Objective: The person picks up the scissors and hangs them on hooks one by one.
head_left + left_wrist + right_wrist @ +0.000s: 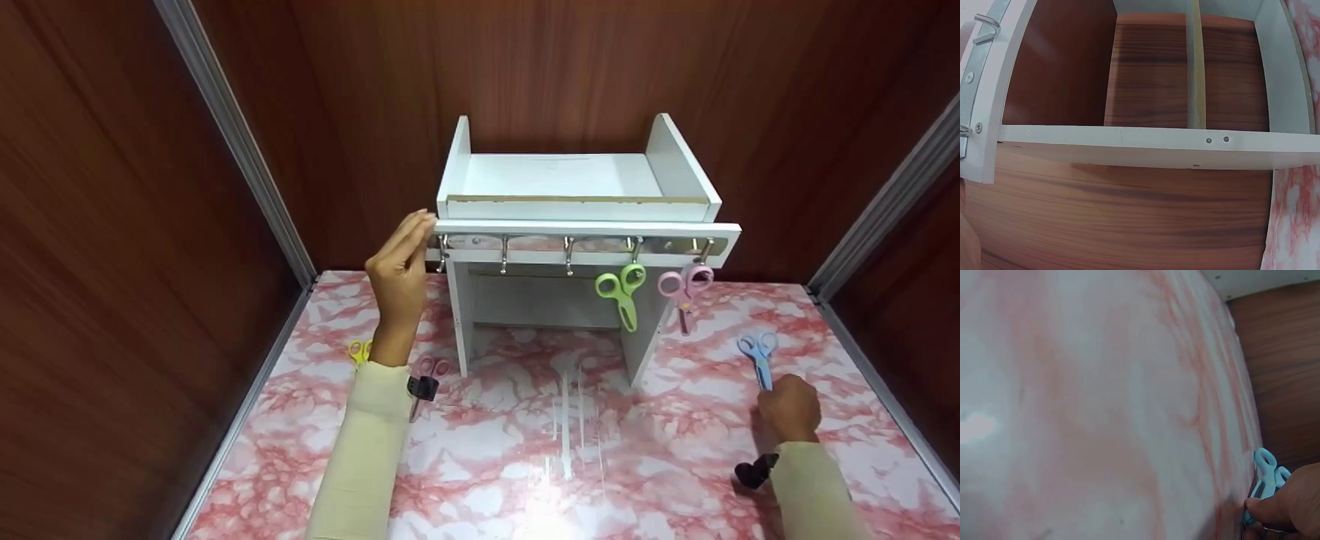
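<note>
Right hand pinches the blue scissors (picking-up step, I think); straight-fingered left hand touches the rail; lifting probably needs care.

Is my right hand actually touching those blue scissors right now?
Touching. The right wrist view shows it: the right hand grips the blue scissors at the blade end, leaving the handles exposed.

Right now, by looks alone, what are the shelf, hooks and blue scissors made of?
Shelf: probably laminated wood board; smooth white faces, tan showing along some edges.
Hooks: likely plated metal; silvery, with bright highlights.
Blue scissors: handles look like smooth plastic, given the solid pastel colour; blade material unclear, since the right hand partly covers it.
</note>
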`<action>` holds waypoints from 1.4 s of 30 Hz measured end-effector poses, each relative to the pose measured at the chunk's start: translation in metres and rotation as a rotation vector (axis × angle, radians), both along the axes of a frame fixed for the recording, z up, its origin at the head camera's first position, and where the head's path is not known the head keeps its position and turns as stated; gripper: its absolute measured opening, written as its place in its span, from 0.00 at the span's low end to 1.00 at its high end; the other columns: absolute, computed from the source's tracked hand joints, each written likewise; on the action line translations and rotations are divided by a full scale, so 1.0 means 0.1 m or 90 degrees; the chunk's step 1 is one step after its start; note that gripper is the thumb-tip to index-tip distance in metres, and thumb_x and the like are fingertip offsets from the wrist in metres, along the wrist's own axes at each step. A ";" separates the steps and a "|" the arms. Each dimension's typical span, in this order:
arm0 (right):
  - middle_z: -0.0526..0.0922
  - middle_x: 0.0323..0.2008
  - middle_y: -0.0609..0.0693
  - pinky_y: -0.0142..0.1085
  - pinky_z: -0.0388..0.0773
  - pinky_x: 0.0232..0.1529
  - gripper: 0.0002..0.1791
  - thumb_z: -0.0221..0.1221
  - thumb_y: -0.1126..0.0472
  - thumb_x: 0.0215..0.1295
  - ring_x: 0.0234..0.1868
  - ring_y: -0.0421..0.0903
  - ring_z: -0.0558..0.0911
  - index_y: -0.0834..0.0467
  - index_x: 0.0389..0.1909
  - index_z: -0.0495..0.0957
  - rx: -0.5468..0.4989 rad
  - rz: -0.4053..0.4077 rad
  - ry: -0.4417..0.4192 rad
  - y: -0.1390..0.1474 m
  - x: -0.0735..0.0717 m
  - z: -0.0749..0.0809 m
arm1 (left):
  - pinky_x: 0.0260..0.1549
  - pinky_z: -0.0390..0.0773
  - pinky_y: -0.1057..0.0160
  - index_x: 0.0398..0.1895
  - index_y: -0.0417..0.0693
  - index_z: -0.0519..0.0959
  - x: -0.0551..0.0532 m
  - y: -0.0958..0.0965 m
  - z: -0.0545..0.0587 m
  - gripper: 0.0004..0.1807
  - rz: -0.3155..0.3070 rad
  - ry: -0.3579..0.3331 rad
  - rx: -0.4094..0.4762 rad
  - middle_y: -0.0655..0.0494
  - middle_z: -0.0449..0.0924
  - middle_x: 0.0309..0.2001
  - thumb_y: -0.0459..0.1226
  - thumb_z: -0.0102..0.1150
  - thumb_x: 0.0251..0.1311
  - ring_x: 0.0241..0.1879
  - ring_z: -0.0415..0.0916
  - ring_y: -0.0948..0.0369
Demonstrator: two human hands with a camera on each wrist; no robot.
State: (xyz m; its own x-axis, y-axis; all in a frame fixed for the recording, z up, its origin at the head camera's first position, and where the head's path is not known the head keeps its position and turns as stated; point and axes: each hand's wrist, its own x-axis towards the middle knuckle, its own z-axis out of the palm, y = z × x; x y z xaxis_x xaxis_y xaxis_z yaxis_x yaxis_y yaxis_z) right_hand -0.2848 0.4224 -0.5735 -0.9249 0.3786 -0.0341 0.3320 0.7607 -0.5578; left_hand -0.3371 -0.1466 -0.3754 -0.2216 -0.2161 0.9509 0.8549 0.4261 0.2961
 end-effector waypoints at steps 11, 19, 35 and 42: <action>0.79 0.30 0.63 0.43 0.76 0.28 0.15 0.51 0.64 0.65 0.28 0.54 0.77 0.74 0.43 0.72 -0.113 -0.056 -0.032 -0.01 0.00 -0.01 | 0.49 0.80 0.60 0.39 0.39 0.85 0.00 0.00 0.02 0.10 0.003 0.020 0.013 0.46 0.83 0.44 0.26 0.62 0.54 0.47 0.80 0.53; 0.81 0.25 0.61 0.37 0.73 0.22 0.17 0.56 0.62 0.60 0.28 0.55 0.78 0.76 0.39 0.77 -0.095 -0.056 0.074 0.00 0.00 -0.05 | 0.48 0.80 0.60 0.38 0.38 0.85 -0.01 -0.02 0.03 0.09 0.010 0.029 0.031 0.44 0.83 0.42 0.25 0.63 0.52 0.46 0.80 0.50; 0.83 0.31 0.61 0.29 0.71 0.22 0.20 0.59 0.60 0.60 0.36 0.53 0.76 0.73 0.44 0.79 -0.108 -0.105 0.127 0.01 0.19 0.24 | 0.49 0.80 0.60 0.40 0.39 0.85 -0.03 0.01 0.02 0.10 -0.012 0.019 0.014 0.43 0.83 0.43 0.25 0.62 0.54 0.47 0.80 0.48; 0.80 0.19 0.45 0.28 0.74 0.17 0.18 0.60 0.60 0.60 0.19 0.35 0.73 0.71 0.43 0.80 -0.125 -0.095 0.149 -0.12 0.27 0.33 | 0.49 0.79 0.60 0.40 0.40 0.85 -0.01 -0.01 0.02 0.10 0.000 0.008 -0.003 0.46 0.83 0.45 0.27 0.62 0.55 0.48 0.79 0.53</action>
State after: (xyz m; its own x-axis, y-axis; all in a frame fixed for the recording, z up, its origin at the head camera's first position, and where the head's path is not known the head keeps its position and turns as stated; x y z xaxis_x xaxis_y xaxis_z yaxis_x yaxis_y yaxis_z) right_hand -0.2581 0.4103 -0.5404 -0.8508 0.5182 0.0872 0.2772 0.5835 -0.7633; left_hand -0.3384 -0.1479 -0.3738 -0.2099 -0.2117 0.9545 0.8586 0.4271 0.2835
